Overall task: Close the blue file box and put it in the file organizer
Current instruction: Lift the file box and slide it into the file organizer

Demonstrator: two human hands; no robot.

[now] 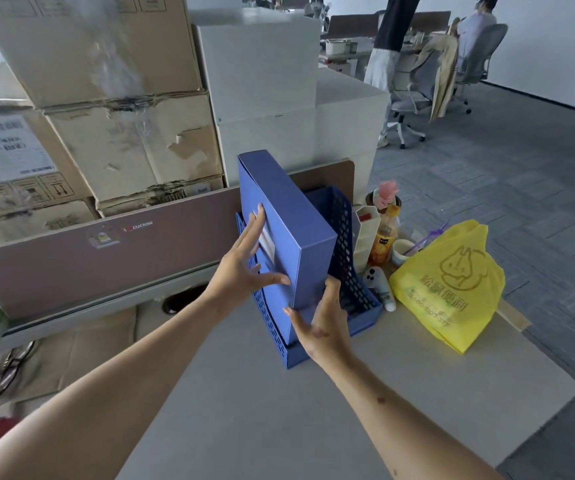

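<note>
The blue file box is closed and stands upright, tilted a little, inside the left slot of the blue perforated file organizer on the grey desk. My left hand lies flat against the box's spine, fingers spread over its white label. My right hand is at the box's lower front corner, thumb and fingers touching its edge. The lower part of the box is hidden by my hands and the organizer's wall.
A yellow plastic bag lies right of the organizer, with a bottle, a cup and a small tube behind it. A pink desk divider and stacked cardboard boxes stand behind. Glasses lie at the left. The desk edge runs along the right.
</note>
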